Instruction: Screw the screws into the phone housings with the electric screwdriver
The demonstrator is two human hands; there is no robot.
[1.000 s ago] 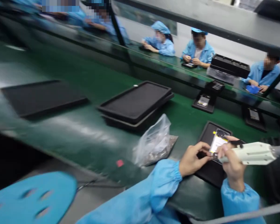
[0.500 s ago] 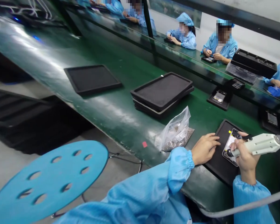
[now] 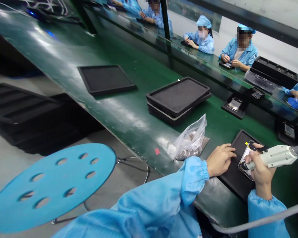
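In the head view, my right hand (image 3: 262, 173) is wrapped round a pale electric screwdriver (image 3: 279, 156) with a grey cable at its back end. Its dark tip points down at an opened phone (image 3: 246, 152), whose inside shows white and black parts; whether the tip touches it is hard to tell. The phone lies on a black padded tray (image 3: 234, 181), partly covered by my right hand. My left hand (image 3: 219, 160) rests at the tray's left edge, fingers stretched out and holding nothing. Just beyond it stands a clear bag of small metal parts (image 3: 192, 148).
Stacked black trays (image 3: 178, 97) and a single tray (image 3: 106, 79) lie farther along the green bench (image 3: 129, 119). A blue stool (image 3: 54, 185) stands at the left. Across the bench, co-workers in blue handle small devices. A grey cable (image 3: 258, 224) crosses near my right sleeve.
The view has shifted slightly, so the bench items appear a little farther right. Both hands keep nearly the same places, with the screwdriver still over the phone.
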